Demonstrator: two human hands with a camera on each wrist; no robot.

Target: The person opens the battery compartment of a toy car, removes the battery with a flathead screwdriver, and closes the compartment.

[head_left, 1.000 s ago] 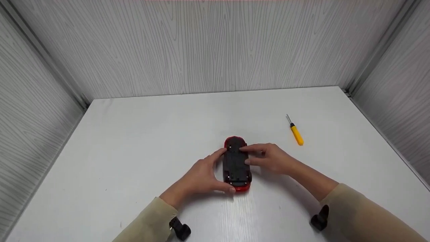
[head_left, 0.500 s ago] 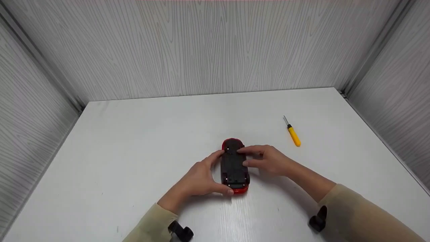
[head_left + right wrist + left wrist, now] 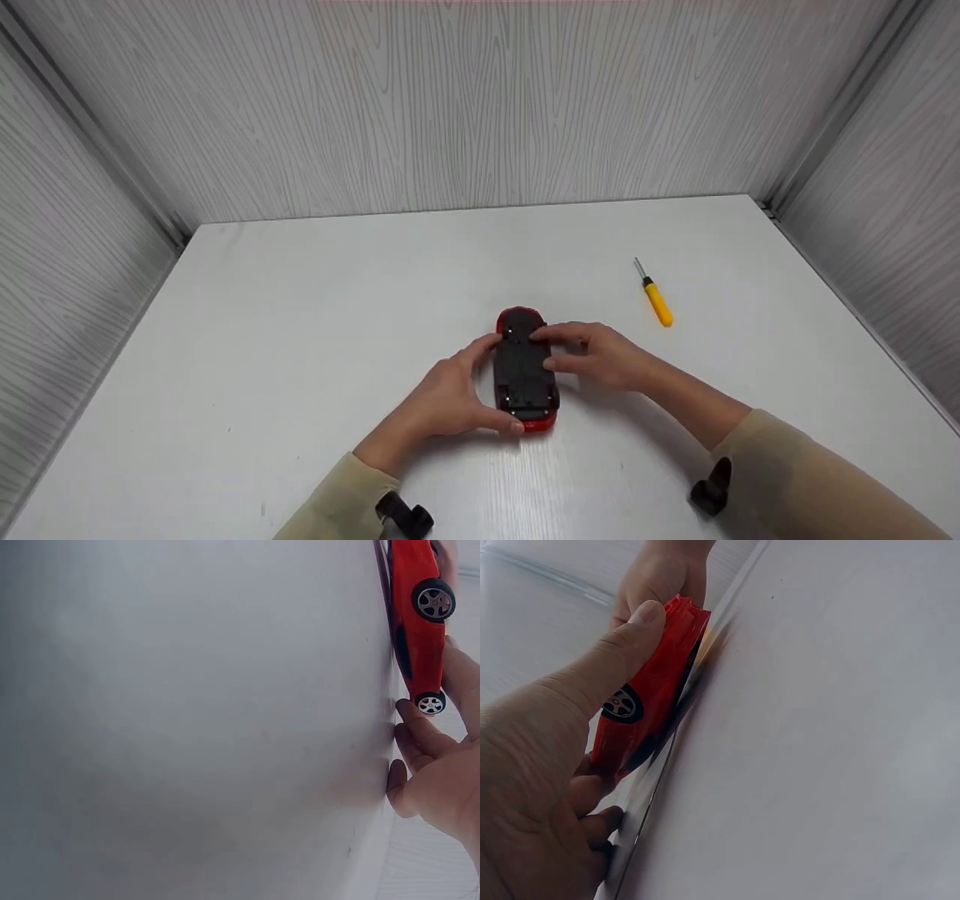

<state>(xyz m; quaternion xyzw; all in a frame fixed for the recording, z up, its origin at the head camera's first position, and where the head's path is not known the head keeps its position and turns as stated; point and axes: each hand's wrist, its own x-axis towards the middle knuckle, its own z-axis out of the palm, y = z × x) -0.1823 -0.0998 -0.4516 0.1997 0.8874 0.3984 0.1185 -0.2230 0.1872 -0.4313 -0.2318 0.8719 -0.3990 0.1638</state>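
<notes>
A red toy car [image 3: 523, 371] lies upside down on the white table, its black underside facing up. My left hand [image 3: 448, 397] holds it from the left, thumb at the near end and index finger by the far left wheel. In the left wrist view, the thumb rests against the red body. My right hand [image 3: 609, 358] touches the right part of the underside with extended index finger and thumb. The right wrist view shows its other fingers [image 3: 427, 736] low beside a wheel. Most of the car's red top is hidden beneath it.
A screwdriver [image 3: 658, 302] with a yellow handle lies beyond the right hand, its metal shaft pointing away. Grey wood-grain panels [image 3: 465, 105] wall the white table [image 3: 337, 300] at the back and both sides. Each sleeve cuff carries a black strap.
The whole head view shifts slightly. Both hands and the toy car keep their places relative to each other, and the screwdriver stays where it lies.
</notes>
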